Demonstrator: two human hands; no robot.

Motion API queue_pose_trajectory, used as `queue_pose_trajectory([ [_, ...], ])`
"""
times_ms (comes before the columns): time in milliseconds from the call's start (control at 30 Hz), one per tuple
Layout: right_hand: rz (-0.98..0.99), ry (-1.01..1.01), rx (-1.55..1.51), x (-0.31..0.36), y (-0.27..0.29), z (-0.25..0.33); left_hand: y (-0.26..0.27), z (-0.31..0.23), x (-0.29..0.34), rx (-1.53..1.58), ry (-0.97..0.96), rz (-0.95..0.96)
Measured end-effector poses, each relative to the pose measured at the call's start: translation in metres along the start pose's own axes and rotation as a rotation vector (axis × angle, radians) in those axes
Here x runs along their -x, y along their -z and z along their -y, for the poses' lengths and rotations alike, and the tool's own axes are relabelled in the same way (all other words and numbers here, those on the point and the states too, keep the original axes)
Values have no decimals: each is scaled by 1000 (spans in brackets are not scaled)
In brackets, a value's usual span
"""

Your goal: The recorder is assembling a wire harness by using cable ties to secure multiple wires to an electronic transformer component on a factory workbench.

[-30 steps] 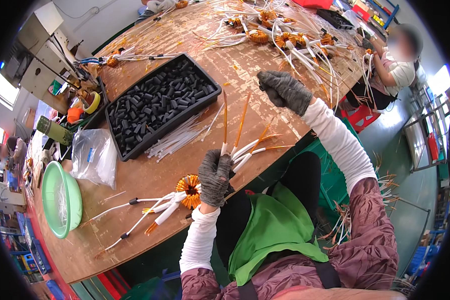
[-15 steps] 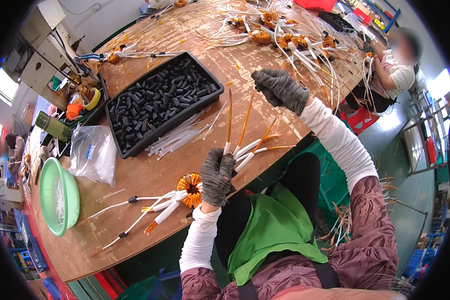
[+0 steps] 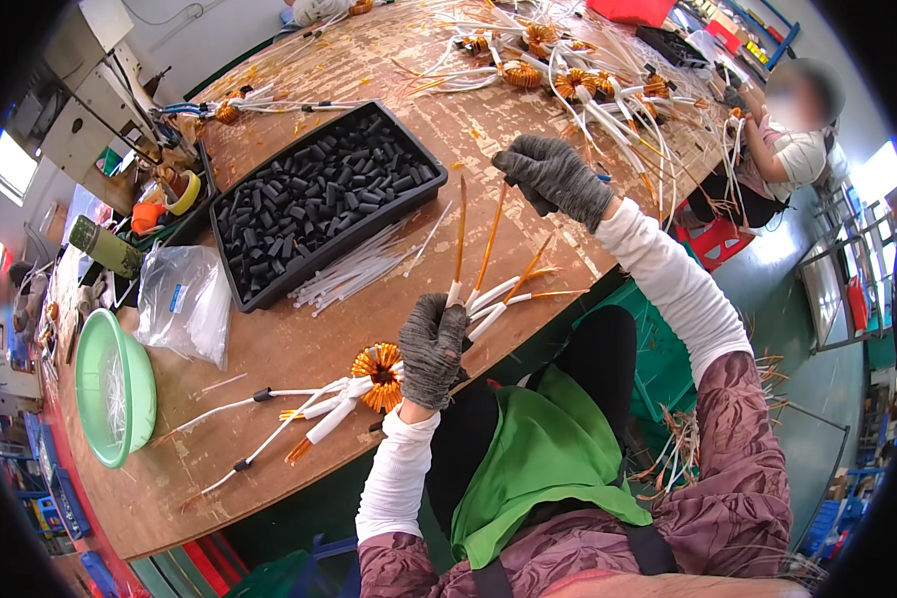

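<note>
My left hand (image 3: 432,349), in a grey knit glove, is closed around white-sleeved leads of a copper-wound ring coil (image 3: 377,378). Bare copper ends fan out above that hand, among them an upright copper wire (image 3: 459,234). Up and to the right, my gloved right hand (image 3: 555,179) is closed, its fingertips at the tip of a second copper wire (image 3: 491,234). The coil rests on the table near its front edge. Its other leads (image 3: 309,417) stretch left, two carrying small black sleeves.
A black tray (image 3: 344,231) of short black tubes lies ahead, with thin white tubes (image 3: 354,271) beside it. Left are a clear plastic bag (image 3: 184,304) and a green basin (image 3: 148,399). More coils (image 3: 574,84) cover the far table (image 3: 269,488), where another person (image 3: 792,140) sits.
My right hand has shifted slightly left, its fingertips now meeting the wire's tip. My left hand keeps its grip in nearly the same place.
</note>
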State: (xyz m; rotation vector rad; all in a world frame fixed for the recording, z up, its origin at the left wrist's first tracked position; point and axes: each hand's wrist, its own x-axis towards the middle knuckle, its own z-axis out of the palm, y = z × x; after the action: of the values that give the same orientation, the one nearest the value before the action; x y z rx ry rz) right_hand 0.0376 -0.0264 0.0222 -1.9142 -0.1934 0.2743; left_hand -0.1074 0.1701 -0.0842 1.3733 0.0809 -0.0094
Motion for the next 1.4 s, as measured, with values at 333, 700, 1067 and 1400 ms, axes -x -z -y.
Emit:
queue_pose_trajectory([
  [333, 116, -102, -69, -4, 5, -4, 1, 2, 2, 12, -5, 27],
  [700, 316, -126, -373, 21, 2, -2, 0, 3, 1, 48, 0, 18],
  [1067, 222, -226, -215, 71, -71, -34, 3, -4, -1, 38, 76, 6],
  [1400, 231, -167, -301, 95, -122, -51, 6, 1, -5, 137, -89, -167],
])
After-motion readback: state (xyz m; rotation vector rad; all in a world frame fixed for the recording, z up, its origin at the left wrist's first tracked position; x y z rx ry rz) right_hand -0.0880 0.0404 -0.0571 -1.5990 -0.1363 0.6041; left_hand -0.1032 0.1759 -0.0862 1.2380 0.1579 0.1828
